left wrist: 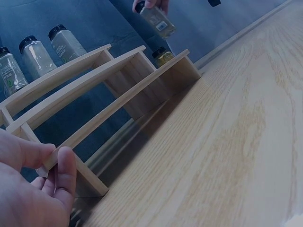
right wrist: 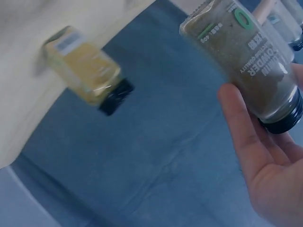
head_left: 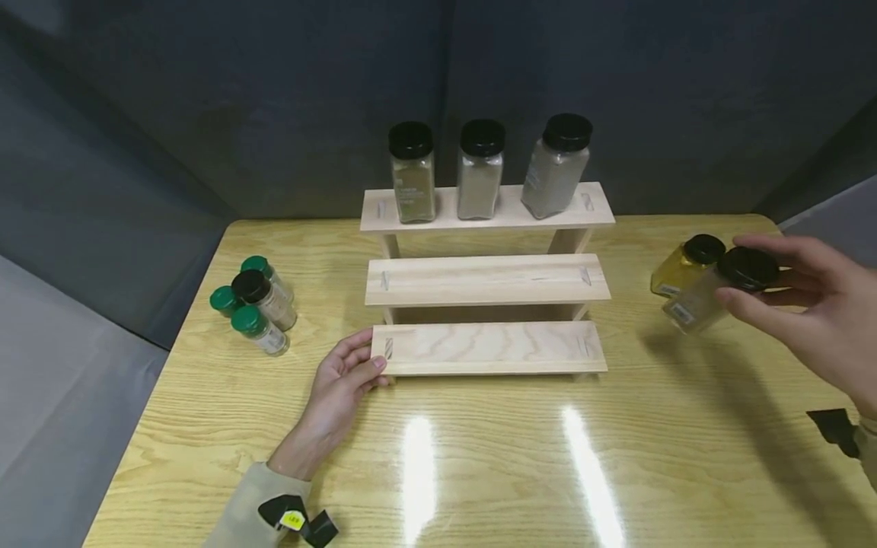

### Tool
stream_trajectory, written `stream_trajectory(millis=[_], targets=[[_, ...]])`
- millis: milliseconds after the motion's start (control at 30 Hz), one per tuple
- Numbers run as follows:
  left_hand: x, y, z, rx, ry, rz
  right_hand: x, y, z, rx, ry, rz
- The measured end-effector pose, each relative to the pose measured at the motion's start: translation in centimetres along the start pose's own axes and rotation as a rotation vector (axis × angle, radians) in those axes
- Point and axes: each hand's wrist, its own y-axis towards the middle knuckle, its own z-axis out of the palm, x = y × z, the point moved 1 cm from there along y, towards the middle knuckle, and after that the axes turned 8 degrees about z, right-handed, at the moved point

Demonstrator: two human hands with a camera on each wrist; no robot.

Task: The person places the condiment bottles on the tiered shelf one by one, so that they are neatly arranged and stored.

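My left hand [head_left: 346,373] pinches the left end of the lowest tier of a three-step wooden rack [head_left: 489,348], thumb on the front edge. At the right, my right hand [head_left: 815,297] grips a clear spice jar [head_left: 700,306] by its black lid, and the jar leans above the table. In the right wrist view this spice jar [right wrist: 246,56] shows brownish powder and a printed label with a green mark. A yellow spice jar [head_left: 674,268] with a black lid stands just behind it. Three black-lidded jars [head_left: 479,183] stand on the top tier, the rightmost turned at an angle.
On the table's left side, a black-lidded jar [head_left: 274,304] is grouped with small green-capped jars [head_left: 267,339]. Dark cloth [head_left: 308,99] hangs behind the wooden table [head_left: 493,457], with grey cloth [head_left: 62,380] at the left side.
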Motion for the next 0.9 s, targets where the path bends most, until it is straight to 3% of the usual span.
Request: stream_trajectory(millis=[367, 567, 900], targets=[[0.0, 0.0, 0.0, 0.002, -0.001, 0.004, 3.8, 1.4, 1.6, 0.055, -0.075, -0.125], [-0.2, 0.0, 0.0, -0.003, 0.001, 0.001, 6.0, 2.3, 2.2, 0.063, -0.077, -0.162], [0.0, 0.1, 0.0, -0.011, 0.004, -0.005, 8.9, 3.4, 4.3, 0.152, -0.084, -0.196]])
